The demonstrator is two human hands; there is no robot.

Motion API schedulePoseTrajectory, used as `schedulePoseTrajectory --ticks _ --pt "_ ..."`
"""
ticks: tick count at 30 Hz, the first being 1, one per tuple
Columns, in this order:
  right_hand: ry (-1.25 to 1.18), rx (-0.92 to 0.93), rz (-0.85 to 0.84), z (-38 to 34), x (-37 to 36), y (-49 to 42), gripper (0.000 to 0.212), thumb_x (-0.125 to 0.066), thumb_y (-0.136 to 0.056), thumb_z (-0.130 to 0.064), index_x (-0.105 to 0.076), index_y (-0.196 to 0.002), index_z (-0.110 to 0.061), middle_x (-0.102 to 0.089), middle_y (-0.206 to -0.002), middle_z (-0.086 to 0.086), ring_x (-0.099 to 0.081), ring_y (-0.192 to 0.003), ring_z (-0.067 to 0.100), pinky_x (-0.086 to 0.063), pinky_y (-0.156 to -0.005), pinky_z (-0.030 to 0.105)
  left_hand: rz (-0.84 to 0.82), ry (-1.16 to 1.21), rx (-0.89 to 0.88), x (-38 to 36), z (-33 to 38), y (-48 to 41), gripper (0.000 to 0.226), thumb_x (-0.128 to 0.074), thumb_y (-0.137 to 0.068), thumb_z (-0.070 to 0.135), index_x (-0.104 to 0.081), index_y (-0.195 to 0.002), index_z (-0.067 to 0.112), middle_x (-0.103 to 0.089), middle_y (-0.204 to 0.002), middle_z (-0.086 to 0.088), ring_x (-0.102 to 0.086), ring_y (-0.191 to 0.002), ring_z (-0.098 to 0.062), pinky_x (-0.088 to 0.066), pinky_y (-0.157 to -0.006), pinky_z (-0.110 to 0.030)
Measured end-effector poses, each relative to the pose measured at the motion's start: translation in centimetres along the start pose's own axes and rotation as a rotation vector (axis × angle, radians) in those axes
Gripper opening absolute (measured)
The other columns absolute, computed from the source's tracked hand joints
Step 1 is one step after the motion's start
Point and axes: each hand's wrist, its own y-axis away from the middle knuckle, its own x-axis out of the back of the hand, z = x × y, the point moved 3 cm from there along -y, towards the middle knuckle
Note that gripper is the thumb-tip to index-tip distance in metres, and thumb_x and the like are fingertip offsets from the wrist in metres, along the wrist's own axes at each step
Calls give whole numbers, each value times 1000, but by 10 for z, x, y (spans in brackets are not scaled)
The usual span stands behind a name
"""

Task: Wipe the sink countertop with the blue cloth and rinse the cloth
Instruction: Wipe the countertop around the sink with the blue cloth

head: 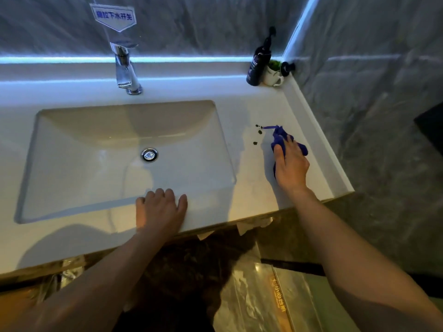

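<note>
The blue cloth (280, 137) lies bunched on the white countertop (254, 109) to the right of the sink basin (72, 152). My right hand (291, 166) presses down on the cloth, fingers wrapped over it. Several small dark spots (259, 132) sit on the counter just left of the cloth. My left hand (161, 208) rests flat on the counter's front edge, fingers spread at the basin's near rim, holding nothing. A chrome faucet (125, 68) stands behind the basin, and the drain (149, 155) is in its middle.
A dark pump bottle (259, 65), a small white cup with a green plant (273, 74) and a black round object (287, 67) stand in the back right corner. A raised white ledge borders the counter's right side against the grey wall.
</note>
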Motion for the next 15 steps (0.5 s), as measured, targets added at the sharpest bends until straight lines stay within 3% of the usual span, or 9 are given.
schedulePoseTrajectory --ticks 5,8,11,15 --pt "24 123 -86 -19 -24 -79 50 -30 -112 -37 -50 -152 -15 -52 -157 8 -44 -146 28 -36 -112 44 -2 -61 39 -5 1 -6 58 -18 -97 57 -61 -107 21 -67 -104 -7 -60 -101 -31 -40 -86 -46" --pt "90 186 -129 -33 -44 -117 54 -25 -110 -43 -48 -153 -20 -48 -161 7 -39 -151 28 -39 -114 54 72 -97 -2 -10 2 -5 51 -32 -98 51 -67 -104 15 -69 -100 -11 -62 -95 -37 -39 -85 -49" --pt "168 203 -258 -38 -68 -144 54 -25 -111 -43 -38 -160 -26 -33 -170 3 -24 -158 25 -26 -122 54 171 -43 -5 -11 2 -3 47 -43 -97 47 -71 -112 12 -73 -114 -14 -66 -107 -38 -41 -95 -51" --pt "303 176 -462 -34 -92 -148 63 -21 -105 -64 -18 -164 -44 -5 -177 -5 3 -162 27 -4 -125 57 82 -18 41 -9 2 -6 56 -35 -98 55 -68 -126 20 -70 -132 -9 -62 -124 -31 -39 -103 -49"
